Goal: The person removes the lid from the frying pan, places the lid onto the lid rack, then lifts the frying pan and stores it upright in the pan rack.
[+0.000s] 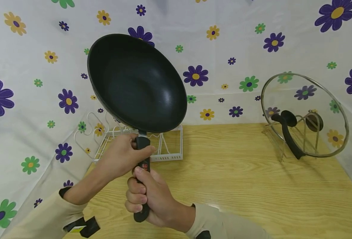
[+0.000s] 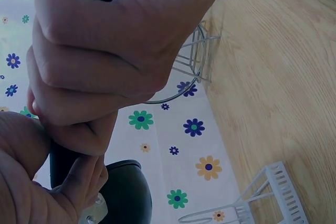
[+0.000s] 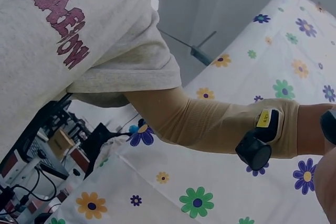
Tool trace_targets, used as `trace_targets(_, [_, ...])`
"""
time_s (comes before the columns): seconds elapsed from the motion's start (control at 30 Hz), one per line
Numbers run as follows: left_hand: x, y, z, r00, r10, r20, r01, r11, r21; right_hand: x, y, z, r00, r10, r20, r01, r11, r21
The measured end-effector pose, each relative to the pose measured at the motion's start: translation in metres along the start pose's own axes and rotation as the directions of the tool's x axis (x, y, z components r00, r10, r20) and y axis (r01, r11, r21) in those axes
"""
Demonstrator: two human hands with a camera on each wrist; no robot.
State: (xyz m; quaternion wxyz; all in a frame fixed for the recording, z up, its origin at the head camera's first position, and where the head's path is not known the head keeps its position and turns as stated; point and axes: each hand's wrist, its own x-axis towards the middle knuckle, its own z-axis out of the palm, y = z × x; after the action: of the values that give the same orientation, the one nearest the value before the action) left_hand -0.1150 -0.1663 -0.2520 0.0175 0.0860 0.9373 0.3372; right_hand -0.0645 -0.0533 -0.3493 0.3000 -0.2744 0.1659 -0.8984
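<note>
Right hand [image 1: 156,197] is wrapping its fingers round the frying pan [image 1: 137,86] handle [image 1: 145,164], left hand [image 1: 120,156] is pinching higher, ideally both resisting roll.

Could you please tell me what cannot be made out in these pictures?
- Head view: the pan's underside, facing away from the camera.
- Head view: part of the white rack, behind the pan and left hand.
- Head view: the full red lettering on the handle, too small to read.
- Right wrist view: the left hand's fingers, cut off by the right edge.
</note>
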Motion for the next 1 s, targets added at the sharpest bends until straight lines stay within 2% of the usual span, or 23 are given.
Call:
trace_targets(0.2, [-0.002, -0.001, -0.005, 1.0, 0.0, -0.024, 0.001, 1.0, 0.027, 0.004, 0.001, 0.002, 1.0, 0.005, 0.015, -0.006, 1.0, 0.022])
trace_targets(0.7, [-0.003, -0.003, -0.02, 0.999, -0.048, -0.008, 0.048, 0.997, 0.053, 0.017, 0.005, 0.007, 1.0, 0.028, 0.005, -0.028, 0.996, 0.087])
trace_targets(1.0, [-0.003, -0.004, -0.025, 0.998, -0.062, -0.029, 0.064, 0.993, 0.099, 0.025, 0.007, 0.01, 0.999, 0.036, -0.018, -0.034, 0.991, 0.131])
